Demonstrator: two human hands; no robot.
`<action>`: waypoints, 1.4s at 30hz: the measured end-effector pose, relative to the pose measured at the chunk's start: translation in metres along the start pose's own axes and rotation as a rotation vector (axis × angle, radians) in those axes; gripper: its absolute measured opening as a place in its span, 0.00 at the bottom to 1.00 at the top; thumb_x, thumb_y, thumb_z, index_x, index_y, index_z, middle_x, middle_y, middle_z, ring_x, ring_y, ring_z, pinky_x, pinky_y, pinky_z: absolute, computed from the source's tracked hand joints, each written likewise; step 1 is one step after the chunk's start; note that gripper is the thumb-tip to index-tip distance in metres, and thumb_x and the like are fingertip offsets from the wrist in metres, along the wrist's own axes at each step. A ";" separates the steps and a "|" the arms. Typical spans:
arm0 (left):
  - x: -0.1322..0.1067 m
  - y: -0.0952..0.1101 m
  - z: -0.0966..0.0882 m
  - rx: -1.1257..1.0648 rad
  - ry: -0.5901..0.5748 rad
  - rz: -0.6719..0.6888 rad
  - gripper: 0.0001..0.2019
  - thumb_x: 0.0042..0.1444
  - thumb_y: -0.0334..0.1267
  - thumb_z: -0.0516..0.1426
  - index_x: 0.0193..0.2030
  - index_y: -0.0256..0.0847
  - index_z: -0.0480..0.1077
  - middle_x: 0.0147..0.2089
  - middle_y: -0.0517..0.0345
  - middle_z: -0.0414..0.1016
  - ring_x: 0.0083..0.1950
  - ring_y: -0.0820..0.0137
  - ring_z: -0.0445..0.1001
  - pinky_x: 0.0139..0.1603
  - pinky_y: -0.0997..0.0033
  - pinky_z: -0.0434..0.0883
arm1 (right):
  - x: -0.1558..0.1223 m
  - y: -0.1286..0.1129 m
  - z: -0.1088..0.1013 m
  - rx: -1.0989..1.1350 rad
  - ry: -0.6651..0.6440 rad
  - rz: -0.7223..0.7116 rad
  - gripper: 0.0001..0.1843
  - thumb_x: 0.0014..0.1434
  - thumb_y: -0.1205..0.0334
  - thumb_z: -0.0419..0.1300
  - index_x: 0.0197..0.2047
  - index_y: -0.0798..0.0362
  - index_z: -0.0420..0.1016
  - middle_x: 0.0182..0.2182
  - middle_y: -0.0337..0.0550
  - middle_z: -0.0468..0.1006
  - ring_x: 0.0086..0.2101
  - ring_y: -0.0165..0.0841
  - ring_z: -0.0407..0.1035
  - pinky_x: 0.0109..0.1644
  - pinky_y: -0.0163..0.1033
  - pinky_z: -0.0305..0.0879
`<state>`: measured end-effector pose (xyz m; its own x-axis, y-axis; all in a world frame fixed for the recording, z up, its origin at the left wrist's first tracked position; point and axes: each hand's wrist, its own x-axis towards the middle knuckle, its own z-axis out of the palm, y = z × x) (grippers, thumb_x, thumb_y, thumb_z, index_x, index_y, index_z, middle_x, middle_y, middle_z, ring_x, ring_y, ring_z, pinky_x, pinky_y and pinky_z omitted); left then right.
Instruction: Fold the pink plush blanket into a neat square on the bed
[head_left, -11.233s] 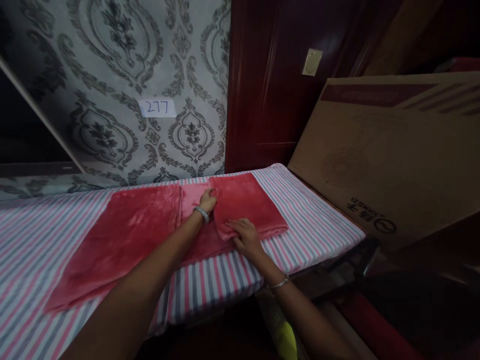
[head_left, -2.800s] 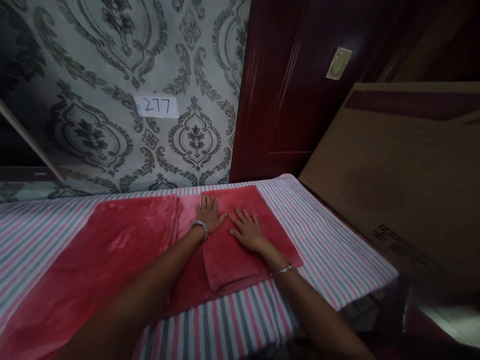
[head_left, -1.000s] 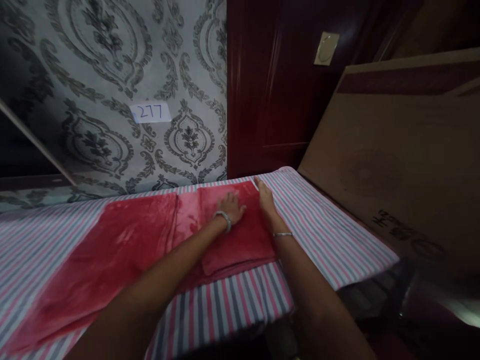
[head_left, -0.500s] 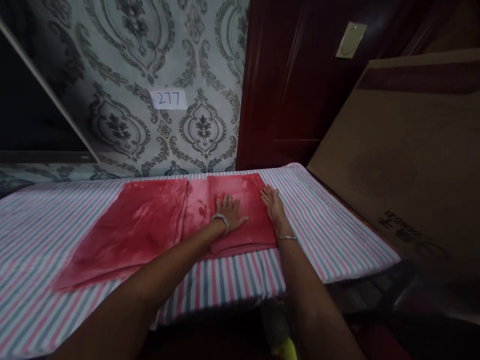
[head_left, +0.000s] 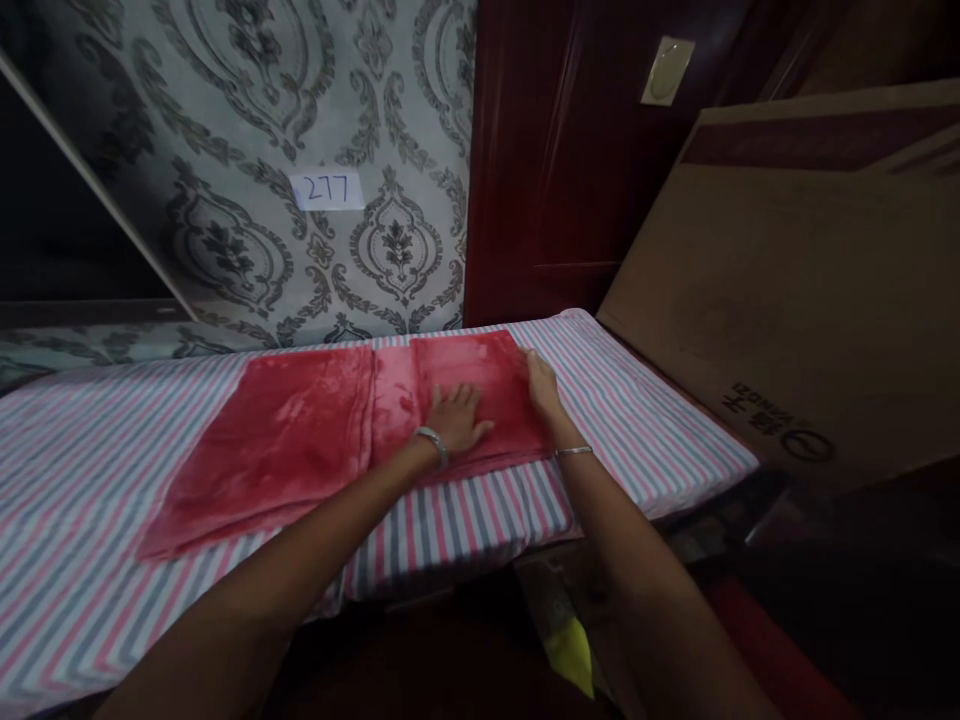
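A red plush blanket (head_left: 292,420) lies folded on a striped cloth (head_left: 660,425). Its left part is a wide folded panel and its right part a smaller one, with a lighter strip between them. My left hand (head_left: 456,420) rests palm down on the right panel, fingers spread, a bracelet at the wrist. At the right edge of that panel is my right hand (head_left: 544,385), turned on its side with the fingers stretched along the edge. Part of its fingertips is hard to make out against the red fabric.
A large cardboard box (head_left: 810,300) leans at the right beside the striped surface. Behind stand a patterned wall with a paper label (head_left: 328,190) marked 277 and a dark red door panel (head_left: 547,160). A dark screen (head_left: 67,220) is at the left.
The view has shifted slightly. My right hand has turned inward, and its fingers now lie closer against the blanket's right edge. My left hand stays flat on the right panel.
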<state>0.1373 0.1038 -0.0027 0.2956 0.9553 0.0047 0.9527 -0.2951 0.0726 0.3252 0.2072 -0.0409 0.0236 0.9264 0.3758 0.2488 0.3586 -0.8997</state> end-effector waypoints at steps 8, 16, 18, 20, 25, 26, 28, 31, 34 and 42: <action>-0.009 0.022 0.030 -0.037 -0.058 0.084 0.37 0.65 0.61 0.48 0.77 0.51 0.48 0.80 0.51 0.39 0.80 0.46 0.36 0.74 0.30 0.35 | -0.063 0.004 0.008 -0.808 -0.194 -0.087 0.30 0.71 0.52 0.45 0.69 0.56 0.66 0.70 0.52 0.62 0.70 0.46 0.50 0.73 0.58 0.45; -0.046 0.002 0.036 -0.003 -0.019 0.028 0.43 0.63 0.64 0.49 0.76 0.37 0.52 0.78 0.34 0.45 0.79 0.44 0.39 0.76 0.38 0.40 | -0.065 0.015 0.009 -0.994 -0.199 -0.157 0.28 0.72 0.54 0.45 0.69 0.55 0.67 0.68 0.52 0.65 0.68 0.48 0.55 0.70 0.56 0.52; -0.055 -0.004 0.034 -0.016 -0.015 0.031 0.44 0.63 0.63 0.50 0.75 0.32 0.53 0.77 0.31 0.46 0.79 0.44 0.41 0.76 0.40 0.42 | -0.065 0.021 0.009 -1.010 -0.188 -0.183 0.29 0.72 0.54 0.44 0.69 0.55 0.67 0.68 0.52 0.65 0.67 0.49 0.56 0.69 0.57 0.54; -0.064 -0.014 0.027 -0.074 -0.039 0.095 0.41 0.64 0.61 0.51 0.73 0.32 0.56 0.76 0.32 0.51 0.78 0.46 0.46 0.75 0.42 0.48 | -0.065 0.026 0.010 -1.024 -0.179 -0.211 0.29 0.72 0.54 0.42 0.68 0.55 0.67 0.67 0.52 0.66 0.67 0.49 0.57 0.69 0.57 0.55; -0.091 -0.084 -0.017 -0.260 0.055 0.180 0.25 0.70 0.48 0.47 0.70 0.44 0.63 0.72 0.48 0.63 0.74 0.60 0.60 0.73 0.53 0.58 | -0.065 0.033 0.008 -1.061 -0.176 -0.241 0.30 0.72 0.52 0.41 0.68 0.54 0.68 0.66 0.52 0.68 0.65 0.48 0.59 0.67 0.56 0.58; -0.099 -0.107 -0.026 -0.230 0.121 0.080 0.24 0.70 0.46 0.46 0.69 0.43 0.64 0.73 0.47 0.63 0.74 0.60 0.59 0.73 0.52 0.57 | -0.065 0.033 0.008 -1.068 -0.173 -0.246 0.30 0.72 0.52 0.41 0.68 0.54 0.68 0.66 0.52 0.68 0.65 0.48 0.59 0.67 0.55 0.59; -0.116 -0.156 -0.039 -0.117 0.206 -0.197 0.25 0.69 0.45 0.48 0.68 0.40 0.64 0.73 0.43 0.61 0.75 0.55 0.56 0.74 0.46 0.54 | -0.065 0.034 0.008 -1.078 -0.165 -0.259 0.30 0.72 0.52 0.40 0.67 0.54 0.69 0.66 0.52 0.68 0.65 0.48 0.59 0.66 0.56 0.59; -0.141 -0.218 -0.038 -0.001 0.144 -0.616 0.32 0.69 0.51 0.45 0.74 0.35 0.55 0.77 0.37 0.51 0.78 0.51 0.46 0.74 0.40 0.49 | -0.066 0.036 0.009 -1.079 -0.156 -0.276 0.30 0.72 0.52 0.40 0.67 0.55 0.69 0.66 0.53 0.68 0.65 0.49 0.59 0.66 0.56 0.59; -0.154 -0.244 -0.021 0.049 0.029 -0.727 0.35 0.69 0.56 0.42 0.76 0.38 0.49 0.79 0.39 0.46 0.79 0.51 0.43 0.74 0.38 0.50 | -0.066 0.037 0.010 -1.082 -0.148 -0.276 0.30 0.72 0.52 0.40 0.67 0.55 0.69 0.65 0.54 0.69 0.65 0.49 0.60 0.65 0.56 0.61; -0.140 -0.222 -0.006 0.005 -0.045 -0.697 0.38 0.68 0.60 0.38 0.78 0.40 0.46 0.79 0.39 0.41 0.79 0.46 0.39 0.73 0.33 0.44 | -0.066 0.039 0.009 -1.104 -0.156 -0.296 0.31 0.72 0.52 0.39 0.67 0.56 0.69 0.65 0.55 0.69 0.64 0.49 0.61 0.66 0.56 0.60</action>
<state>-0.1162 0.0359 -0.0132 -0.3825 0.9202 -0.0828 0.9215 0.3865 0.0386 0.3251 0.1613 -0.1026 -0.2779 0.8543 0.4392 0.9380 0.3399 -0.0677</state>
